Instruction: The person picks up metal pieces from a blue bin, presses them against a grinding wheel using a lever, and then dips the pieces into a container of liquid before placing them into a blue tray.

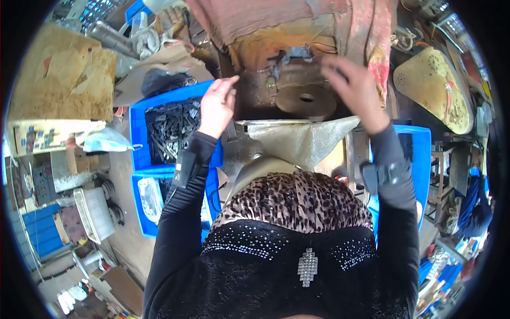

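Note:
My left hand (217, 109) hovers by the right edge of a blue bin (139, 133) filled with thin black metal pieces (172, 130). Its fingers are loosely bent and apart, with nothing visible in them. On the other side, my right hand (357, 90) is raised above and to the right of a round grinding wheel (307, 102) with a dark centre hole. Slightly smeared by motion, its fingers reach toward the upper left, thumb apart, and no held thing shows. Behind the wheel is a worn, brown-stained machine housing (300, 74) with a grey rag-like bundle (300, 52) on top.
A pale sheet (303, 141) hangs between the wheel and my lap. Below the first bin stands another blue bin (139, 204) with a clear plastic bag; a third blue bin (422, 165) is by my right forearm. Reddish cloth (366, 32) drapes behind. A perforated yellowish seat (433, 90) stands right.

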Action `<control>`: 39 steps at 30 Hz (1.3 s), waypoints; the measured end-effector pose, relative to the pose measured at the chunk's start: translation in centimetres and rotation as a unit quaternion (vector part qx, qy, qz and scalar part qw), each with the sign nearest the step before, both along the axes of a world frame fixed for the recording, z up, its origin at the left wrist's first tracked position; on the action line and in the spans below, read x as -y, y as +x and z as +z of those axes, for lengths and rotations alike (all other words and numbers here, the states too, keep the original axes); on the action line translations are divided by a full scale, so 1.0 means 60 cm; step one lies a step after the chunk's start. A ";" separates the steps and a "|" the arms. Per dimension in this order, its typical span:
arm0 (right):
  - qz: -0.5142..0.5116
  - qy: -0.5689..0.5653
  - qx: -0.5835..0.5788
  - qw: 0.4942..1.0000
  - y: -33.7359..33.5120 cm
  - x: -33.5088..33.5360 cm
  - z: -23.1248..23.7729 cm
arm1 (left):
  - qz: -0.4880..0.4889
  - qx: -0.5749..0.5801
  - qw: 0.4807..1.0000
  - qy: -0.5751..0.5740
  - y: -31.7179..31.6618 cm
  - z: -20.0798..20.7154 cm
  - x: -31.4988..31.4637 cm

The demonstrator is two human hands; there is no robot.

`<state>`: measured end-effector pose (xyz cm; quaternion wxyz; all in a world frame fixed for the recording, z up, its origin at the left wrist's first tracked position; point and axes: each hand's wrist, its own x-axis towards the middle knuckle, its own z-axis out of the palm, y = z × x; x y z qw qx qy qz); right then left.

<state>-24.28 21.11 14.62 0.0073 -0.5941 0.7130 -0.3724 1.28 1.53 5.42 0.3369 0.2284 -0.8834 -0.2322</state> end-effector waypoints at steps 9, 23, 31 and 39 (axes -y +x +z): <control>-0.084 0.000 0.002 0.996 -0.125 0.189 0.017 | 0.217 -0.054 0.975 0.011 0.225 -0.038 -0.051; -0.012 0.046 0.022 0.999 -0.261 0.291 0.012 | 0.516 -0.077 0.844 0.127 0.510 -0.190 -0.116; 0.002 -0.007 -0.005 1.000 -0.258 0.245 -0.028 | 0.605 0.019 0.773 0.189 0.578 -0.246 -0.182; -0.073 -0.002 0.036 0.997 -0.242 0.168 -0.120 | 0.622 0.183 0.717 0.257 0.582 -0.310 -0.227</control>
